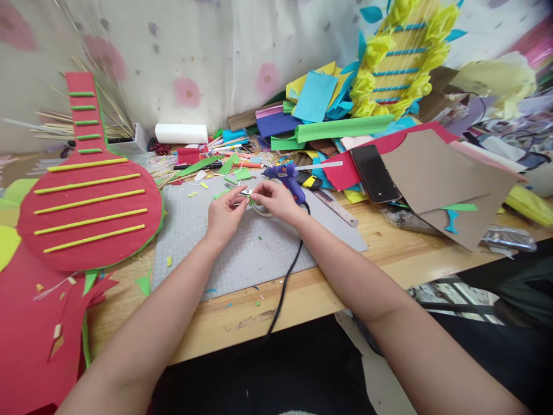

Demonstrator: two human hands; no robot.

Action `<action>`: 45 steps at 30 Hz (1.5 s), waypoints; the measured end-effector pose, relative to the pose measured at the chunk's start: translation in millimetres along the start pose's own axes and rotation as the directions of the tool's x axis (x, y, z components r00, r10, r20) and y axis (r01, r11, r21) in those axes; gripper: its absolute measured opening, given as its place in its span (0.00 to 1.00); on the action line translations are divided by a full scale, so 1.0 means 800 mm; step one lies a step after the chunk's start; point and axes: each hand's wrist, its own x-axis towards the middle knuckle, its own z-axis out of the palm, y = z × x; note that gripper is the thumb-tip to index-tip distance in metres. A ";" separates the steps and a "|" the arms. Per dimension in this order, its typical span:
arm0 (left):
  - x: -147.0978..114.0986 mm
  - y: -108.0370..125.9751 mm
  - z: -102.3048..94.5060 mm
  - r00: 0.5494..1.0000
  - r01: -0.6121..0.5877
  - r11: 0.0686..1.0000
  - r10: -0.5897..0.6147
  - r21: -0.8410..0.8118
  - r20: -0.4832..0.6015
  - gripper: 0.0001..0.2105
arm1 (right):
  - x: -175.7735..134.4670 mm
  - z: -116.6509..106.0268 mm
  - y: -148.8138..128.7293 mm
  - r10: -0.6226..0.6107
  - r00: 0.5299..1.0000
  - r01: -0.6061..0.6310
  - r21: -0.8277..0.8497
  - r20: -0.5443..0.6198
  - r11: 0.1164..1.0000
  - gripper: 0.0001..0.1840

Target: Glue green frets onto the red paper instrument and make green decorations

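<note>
Over the grey cutting mat (259, 248), my left hand (227, 214) and my right hand (276, 200) meet fingertip to fingertip, both pinched. Between them shows a small silvery piece with a dark dot (246, 192), too small to name surely. A bit of green (251, 201) peeks out beside the fingertips; which hand has it I cannot tell. Just behind my right hand lies a blue glue gun (290, 177) with a clear glue stick in its back. A pale roll of tape (261, 211) is partly hidden under my right hand.
At left stands a red guitar-shaped cutout (90, 204) with yellow and green strips. A metal ruler (337, 208), a phone (375, 174) and brown cardboard (436, 173) lie right. The black cord (286, 282) crosses the mat. Paper scraps and a white roll (181, 134) crowd the back.
</note>
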 end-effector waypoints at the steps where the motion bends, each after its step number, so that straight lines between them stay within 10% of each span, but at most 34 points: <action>1: 0.000 -0.001 0.000 1.000 0.005 1.000 -0.005 -0.005 -0.002 0.19 | 0.000 0.000 0.000 0.000 1.000 0.000 -0.005 -0.001 1.000 0.10; 19: 0.009 0.000 0.000 0.938 0.345 0.862 -0.309 -0.371 0.155 0.17 | -0.009 0.001 -0.015 -0.151 0.988 0.132 -0.337 -0.031 0.932 0.05; 34: 0.009 -0.004 0.002 0.962 0.273 0.884 -0.254 -0.379 0.100 0.15 | 0.001 0.003 0.001 -0.024 1.000 0.025 -0.067 0.009 0.997 0.13; 45: 0.009 -0.001 0.002 0.946 0.323 0.865 -0.309 -0.384 0.099 0.13 | -0.005 0.003 -0.010 -0.129 0.991 0.110 -0.362 -0.030 0.926 0.06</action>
